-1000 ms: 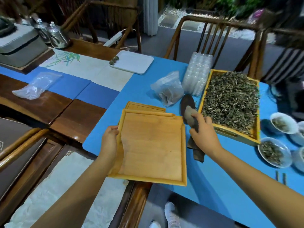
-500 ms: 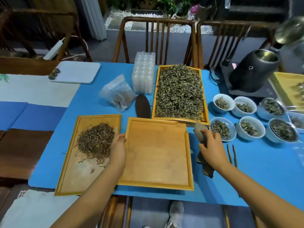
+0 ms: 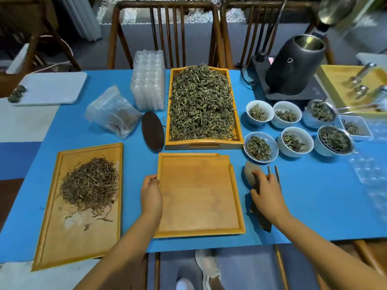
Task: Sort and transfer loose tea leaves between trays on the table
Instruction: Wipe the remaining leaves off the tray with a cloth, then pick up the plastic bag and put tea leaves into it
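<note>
Blue-covered desk point(image 3: 314, 206), wooden chairs behind. I see empty bamboo tray point(image 3: 199, 195) centre front, long axis running away from me, notched corner far right. Left hand point(image 3: 151, 194) grips its left rim, fingers curled over edge. Right hand point(image 3: 267, 193) curled round dark scoop point(image 3: 252, 171), tip pointing away. Heaped tea tray point(image 3: 202, 105) just beyond; brown-leaf tray point(image 3: 83, 201) left.

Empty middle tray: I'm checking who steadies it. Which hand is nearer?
Left. The left hand grips the empty middle tray at its left rim; the right hand holds a scoop beside it.
</note>
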Demonstrator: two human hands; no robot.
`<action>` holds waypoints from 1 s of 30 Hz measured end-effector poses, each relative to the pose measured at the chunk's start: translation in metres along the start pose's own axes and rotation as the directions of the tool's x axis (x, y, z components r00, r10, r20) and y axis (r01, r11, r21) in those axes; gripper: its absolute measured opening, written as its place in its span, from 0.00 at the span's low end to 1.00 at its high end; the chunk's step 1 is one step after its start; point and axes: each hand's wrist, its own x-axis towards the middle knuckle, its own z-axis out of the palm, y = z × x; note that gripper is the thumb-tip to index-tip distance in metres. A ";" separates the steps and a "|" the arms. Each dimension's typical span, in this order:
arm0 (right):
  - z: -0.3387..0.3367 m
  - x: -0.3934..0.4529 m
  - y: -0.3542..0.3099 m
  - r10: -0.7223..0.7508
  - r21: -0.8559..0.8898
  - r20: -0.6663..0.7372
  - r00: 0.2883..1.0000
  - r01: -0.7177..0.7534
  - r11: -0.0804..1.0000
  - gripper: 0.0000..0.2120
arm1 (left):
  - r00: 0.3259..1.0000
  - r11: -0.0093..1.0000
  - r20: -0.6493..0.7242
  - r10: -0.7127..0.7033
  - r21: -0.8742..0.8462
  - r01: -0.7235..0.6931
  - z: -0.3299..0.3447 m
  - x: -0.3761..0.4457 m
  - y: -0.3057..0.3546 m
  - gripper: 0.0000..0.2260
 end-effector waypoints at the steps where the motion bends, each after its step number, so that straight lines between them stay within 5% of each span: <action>1: 0.001 0.000 0.002 -0.001 -0.006 0.001 1.000 0.001 1.000 0.21 | 1.000 1.000 -0.001 0.000 -0.002 0.000 0.001 0.000 -0.001 0.10; 30: 0.013 -0.003 0.003 0.007 -0.096 0.007 1.000 -0.006 0.995 0.20 | 0.987 0.954 0.089 0.137 0.257 -0.156 -0.011 0.010 -0.008 0.14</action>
